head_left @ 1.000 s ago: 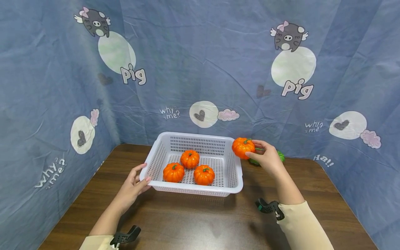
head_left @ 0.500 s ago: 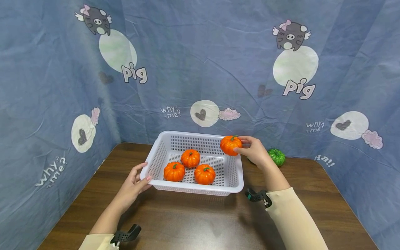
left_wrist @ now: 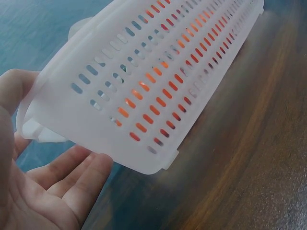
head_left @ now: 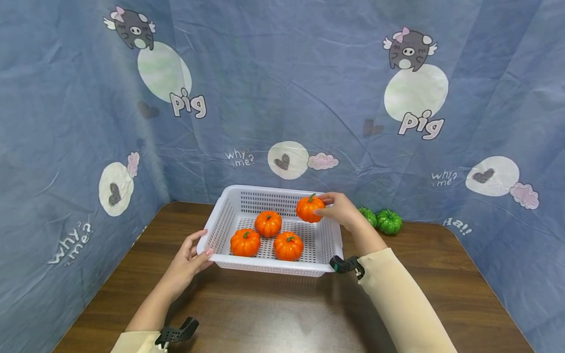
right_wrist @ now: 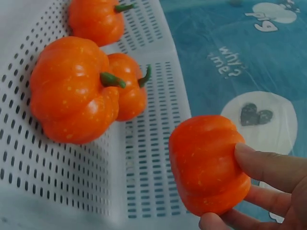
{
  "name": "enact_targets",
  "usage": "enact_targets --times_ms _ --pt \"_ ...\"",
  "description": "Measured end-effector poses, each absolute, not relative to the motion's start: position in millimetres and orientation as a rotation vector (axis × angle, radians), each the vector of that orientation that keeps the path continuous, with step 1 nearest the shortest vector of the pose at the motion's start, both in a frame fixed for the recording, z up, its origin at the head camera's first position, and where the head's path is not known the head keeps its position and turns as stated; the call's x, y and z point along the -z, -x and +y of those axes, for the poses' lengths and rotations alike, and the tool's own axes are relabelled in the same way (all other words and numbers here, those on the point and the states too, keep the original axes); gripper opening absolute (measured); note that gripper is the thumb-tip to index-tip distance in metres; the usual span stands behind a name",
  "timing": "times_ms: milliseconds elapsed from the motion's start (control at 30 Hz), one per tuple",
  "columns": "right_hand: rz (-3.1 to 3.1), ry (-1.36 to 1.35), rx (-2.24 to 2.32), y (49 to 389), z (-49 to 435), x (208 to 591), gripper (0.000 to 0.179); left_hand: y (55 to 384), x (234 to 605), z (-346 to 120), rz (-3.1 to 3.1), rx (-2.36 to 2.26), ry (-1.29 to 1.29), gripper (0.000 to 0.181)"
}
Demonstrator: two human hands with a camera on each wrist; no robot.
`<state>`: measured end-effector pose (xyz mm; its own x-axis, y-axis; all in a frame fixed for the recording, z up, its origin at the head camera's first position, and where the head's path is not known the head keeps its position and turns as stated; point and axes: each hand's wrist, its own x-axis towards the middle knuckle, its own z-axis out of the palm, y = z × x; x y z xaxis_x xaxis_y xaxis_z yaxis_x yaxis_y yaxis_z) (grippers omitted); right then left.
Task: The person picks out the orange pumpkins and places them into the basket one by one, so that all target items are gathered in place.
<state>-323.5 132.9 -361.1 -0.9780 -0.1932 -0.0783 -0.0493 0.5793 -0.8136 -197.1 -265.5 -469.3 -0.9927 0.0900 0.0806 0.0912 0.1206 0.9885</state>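
My right hand (head_left: 339, 209) holds an orange pumpkin (head_left: 310, 209) between thumb and fingers over the right back part of a white plastic basket (head_left: 275, 267). In the right wrist view the held pumpkin (right_wrist: 206, 165) overlaps the basket's far wall. My left hand (head_left: 190, 260) grips the basket's left rim, thumb on top; its fingertips (left_wrist: 98, 167) touch the outer wall from below in the left wrist view. Three more orange pumpkins lie inside: one at the left (head_left: 245, 242), one at the back (head_left: 268, 224) and one at the front (head_left: 288, 246).
Two green pumpkins, one (head_left: 389, 222) and another (head_left: 368, 216) partly hidden by the right arm, sit on the wooden table (head_left: 282, 314) right of the basket. A blue printed cloth (head_left: 273, 98) hangs close behind the table and along both sides.
My right hand has carried the orange pumpkin leftward, from beside the basket's right rim to over its inside. The green pumpkins have come into fuller view. My left hand stays on the rim.
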Motion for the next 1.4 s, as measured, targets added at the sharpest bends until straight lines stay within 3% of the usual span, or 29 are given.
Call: enact_targets --times_ms 367,900,1400 --pt "2.582 0.192 1.302 338.5 112.6 371.3 0.048 197.1 468.6 -266.5 -2.353 2.068 0.196 0.065" --pt "2.588 0.092 1.204 355.9 86.6 387.4 0.052 192.8 467.1 -268.1 -2.317 2.102 0.182 0.067" --pt "2.556 0.051 1.179 362.0 86.7 399.0 0.046 194.8 464.5 -263.9 -2.344 2.094 0.166 0.067"
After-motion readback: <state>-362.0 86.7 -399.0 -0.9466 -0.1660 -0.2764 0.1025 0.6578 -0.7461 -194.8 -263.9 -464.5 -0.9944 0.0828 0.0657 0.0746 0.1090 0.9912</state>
